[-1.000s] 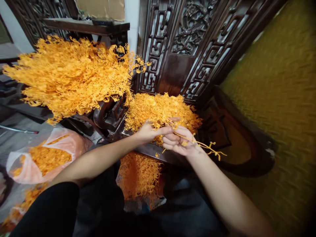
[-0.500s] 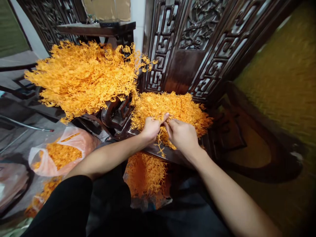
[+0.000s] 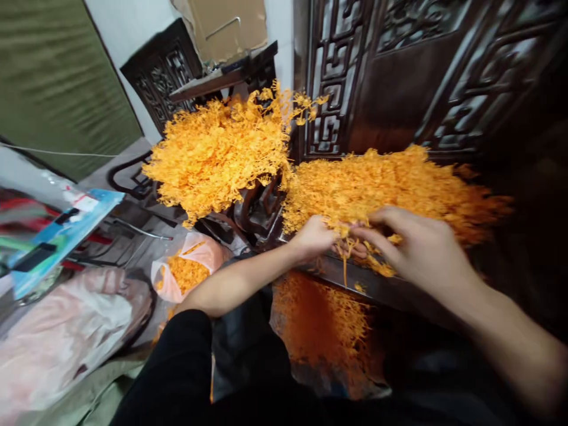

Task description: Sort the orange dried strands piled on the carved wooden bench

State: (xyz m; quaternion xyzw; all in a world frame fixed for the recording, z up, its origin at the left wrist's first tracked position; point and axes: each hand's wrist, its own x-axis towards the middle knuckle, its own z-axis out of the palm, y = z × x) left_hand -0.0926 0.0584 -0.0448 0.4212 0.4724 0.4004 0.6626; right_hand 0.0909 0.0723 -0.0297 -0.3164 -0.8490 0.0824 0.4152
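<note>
While an orange sprig (image 3: 345, 269) is pinched in the left hand (image 3: 314, 239) over the front edge of the dark seat (image 3: 390, 293), presumably so the orange pile (image 3: 377, 183) behind is within reach, the right hand (image 3: 423, 251) is held just beside the sprig, grip can't be told (blur).

Up on the person's head, the one camera peers forward and down past both forearms (image 3: 248, 278), fairly near the fingers (image 3: 377, 239), catching the carved panel (image 3: 403, 89) beyond.
</note>
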